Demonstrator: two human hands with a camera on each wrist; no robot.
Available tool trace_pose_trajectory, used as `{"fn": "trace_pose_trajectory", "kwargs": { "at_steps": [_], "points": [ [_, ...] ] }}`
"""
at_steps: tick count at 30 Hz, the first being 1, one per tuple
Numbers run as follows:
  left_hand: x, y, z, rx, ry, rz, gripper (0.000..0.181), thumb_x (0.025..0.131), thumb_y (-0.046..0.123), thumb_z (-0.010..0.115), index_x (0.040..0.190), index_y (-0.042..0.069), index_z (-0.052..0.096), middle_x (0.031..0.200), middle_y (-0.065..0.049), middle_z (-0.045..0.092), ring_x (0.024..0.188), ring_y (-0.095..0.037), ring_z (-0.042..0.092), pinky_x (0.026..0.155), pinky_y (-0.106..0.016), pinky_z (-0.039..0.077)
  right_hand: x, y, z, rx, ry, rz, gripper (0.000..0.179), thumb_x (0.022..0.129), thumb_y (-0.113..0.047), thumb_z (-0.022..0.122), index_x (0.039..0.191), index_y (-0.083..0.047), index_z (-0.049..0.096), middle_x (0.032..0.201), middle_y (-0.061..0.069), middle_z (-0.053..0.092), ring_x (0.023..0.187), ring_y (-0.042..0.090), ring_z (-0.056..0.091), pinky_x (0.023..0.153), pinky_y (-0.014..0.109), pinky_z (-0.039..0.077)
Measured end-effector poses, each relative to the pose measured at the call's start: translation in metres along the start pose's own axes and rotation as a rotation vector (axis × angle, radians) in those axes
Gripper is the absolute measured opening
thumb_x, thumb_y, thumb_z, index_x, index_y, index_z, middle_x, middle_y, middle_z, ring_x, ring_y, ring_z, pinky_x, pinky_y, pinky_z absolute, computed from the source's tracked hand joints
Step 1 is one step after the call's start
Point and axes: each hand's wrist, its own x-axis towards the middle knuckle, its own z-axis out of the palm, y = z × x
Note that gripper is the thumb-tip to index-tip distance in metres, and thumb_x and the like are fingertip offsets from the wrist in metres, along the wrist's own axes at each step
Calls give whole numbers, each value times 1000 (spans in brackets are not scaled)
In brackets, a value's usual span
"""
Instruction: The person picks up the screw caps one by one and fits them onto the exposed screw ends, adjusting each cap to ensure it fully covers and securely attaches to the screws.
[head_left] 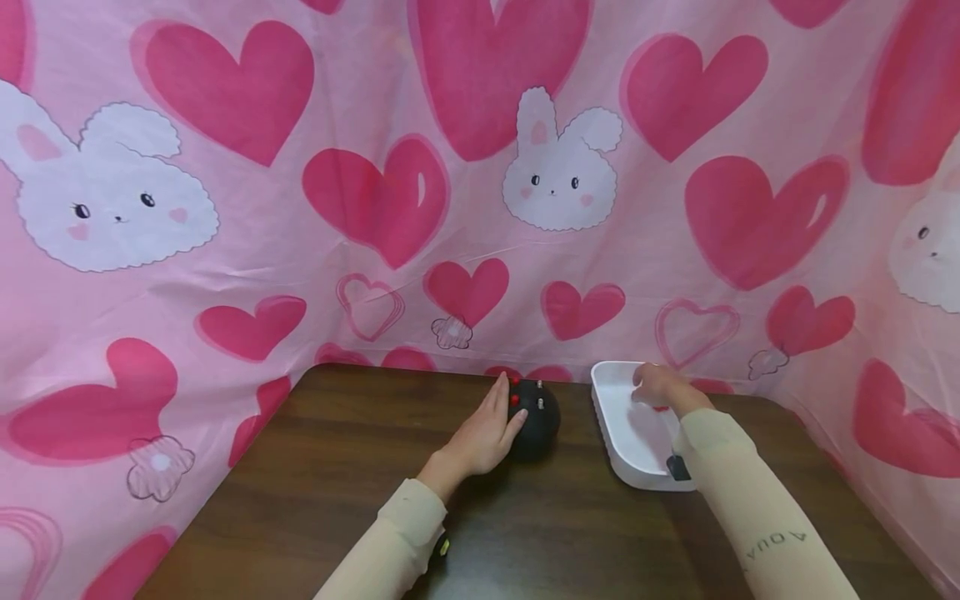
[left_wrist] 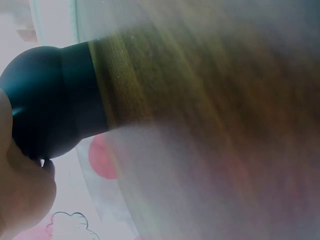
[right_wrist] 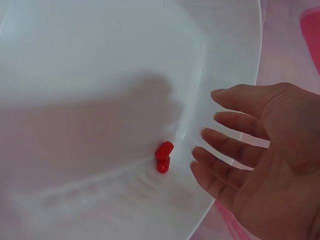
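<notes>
- two cream sleeves [head_left: 405,533] right up close, one at seven o'clock, the other at five with "aqua" lettered in dark print!
- beneath them, the dark wood-grain table [head_left: 360,467].
- and there's the left hand [head_left: 482,435], at eight o'clock to the rounded black object [head_left: 538,437], grasping it: fingers straight along the side, thumb across the near face!
- that object sits on the table, red spots [head_left: 514,400] at eleven o'clock on its top, silver bits [head_left: 541,403] at twelve.
- over at three o'clock from it, just apart, the white tray [head_left: 626,412].
- inside, small glossy red pieces [right_wrist: 165,150], touching each other!
- the right hand [right_wrist: 280,160], three o'clock from them in the wrist view, fingers loose and spread, gripping nothing.
- furthest back, twelve o'clock, pink cloth [head_left: 480,242] with hearts and rabbits.
</notes>
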Motion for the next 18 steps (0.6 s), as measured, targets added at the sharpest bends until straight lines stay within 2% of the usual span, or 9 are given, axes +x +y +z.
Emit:
{"fn": "trace_pose_trajectory", "kwargs": {
  "at_steps": [3, 6, 13, 18],
  "points": [
    [0, 1, -1, 3, 6, 5, 84, 107, 58, 31, 164, 7, -2, 173, -9, 2, 158, -25, 11, 125, -44, 20, 0, 0, 0, 15, -24, 23, 40, 94, -11, 65, 123, 15, 57, 83, 13, 60, 68, 19, 59, 62, 28, 51],
    [0, 1, 0, 11, 9, 9, 83, 107, 57, 31, 164, 6, -1, 173, -10, 2, 158, -25, 11, 125, -43, 20, 0, 2, -1, 20, -40, 23, 35, 95, -10, 65, 118, 15, 57, 77, 11, 58, 66, 19, 57, 62, 28, 50],
    [0, 1, 0, 8, 13, 10, 82, 108, 57, 30, 164, 5, 0, 173, -10, 3, 158, -26, 12, 125, -44, 20, 1, 4, 1, 13, -75, 35, 20, 94, -12, 66, 100, 6, 60, 71, 5, 54, 65, 18, 53, 60, 27, 46],
    [0, 0, 1, 14, 3, 4, 83, 108, 58, 30, 164, 6, -1, 173, -9, 2, 158, -24, 10, 125, -42, 18, 2, 4, 1, 8, -106, 47, 20, 95, -14, 66, 101, 5, 62, 73, 5, 53, 67, 17, 52, 61, 27, 45]
  ]
}}
